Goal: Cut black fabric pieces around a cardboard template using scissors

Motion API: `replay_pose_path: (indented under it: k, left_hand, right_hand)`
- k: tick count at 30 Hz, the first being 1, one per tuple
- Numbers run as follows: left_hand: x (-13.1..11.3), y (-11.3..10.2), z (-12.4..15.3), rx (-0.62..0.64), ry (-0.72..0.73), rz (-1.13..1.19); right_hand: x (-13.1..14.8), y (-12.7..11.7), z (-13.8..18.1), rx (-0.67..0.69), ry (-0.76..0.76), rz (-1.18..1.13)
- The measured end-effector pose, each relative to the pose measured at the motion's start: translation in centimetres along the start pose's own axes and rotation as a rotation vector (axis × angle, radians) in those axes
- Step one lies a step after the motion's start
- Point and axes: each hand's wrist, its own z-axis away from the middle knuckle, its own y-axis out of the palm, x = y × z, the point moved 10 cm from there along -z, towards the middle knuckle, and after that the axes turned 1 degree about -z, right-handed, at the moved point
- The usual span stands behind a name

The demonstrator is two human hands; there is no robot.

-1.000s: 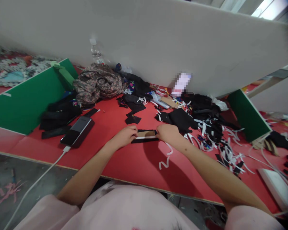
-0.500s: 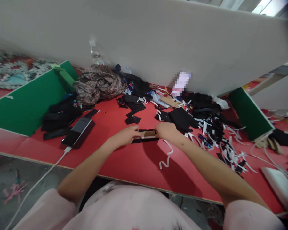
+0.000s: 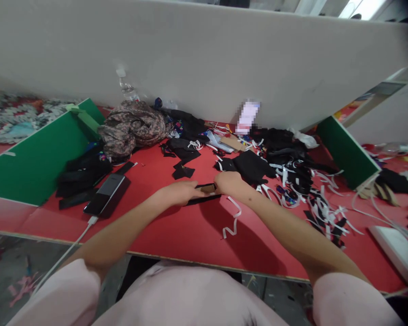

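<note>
A small black fabric piece [image 3: 204, 199] lies on the red table in front of me. A tan, card-like strip [image 3: 209, 188] shows along its middle. My left hand [image 3: 182, 193] holds its left end, fingers reaching in over the tan strip. At the right end, my right hand [image 3: 227, 183] is closed on the same piece with its fingers curled under; the fingertips are hidden. A curled white strip [image 3: 236, 212] lies just right of the piece, close to my right forearm. Flat black fabric pieces [image 3: 250, 165] lie beyond my right hand.
At left, a black device [image 3: 108, 194] with a white cable sits near a green divider [image 3: 30, 163]. A patterned cloth [image 3: 132, 129] and a bottle [image 3: 127, 88] stand at the back. Scissors [image 3: 270, 194] and white scraps [image 3: 326, 213] lie at right, before another green divider [image 3: 347, 151].
My left hand has slid right along the black piece, covering more of the tan strip. My right hand keeps its hold. The whole view has shifted slightly.
</note>
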Motion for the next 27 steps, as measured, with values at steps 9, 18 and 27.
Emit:
replay_pose_path:
  k: [9, 18, 27]
  left_hand:
    - [-0.5, 1.9, -1.7, 0.39, -0.071, -0.329]
    - [-2.2, -0.1, -3.4, 0.076, -0.067, -0.197]
    - [-1.4, 0.3, -4.5, -0.234, -0.261, -0.064]
  right_hand:
    - [-0.1, 0.1, 0.1, 0.012, -0.02, -0.025]
    - [-1.4, 2.8, -0.9, 0.137, -0.086, -0.188]
    - [-2.1, 4.7, -0.3, 0.173, -0.115, -0.407]
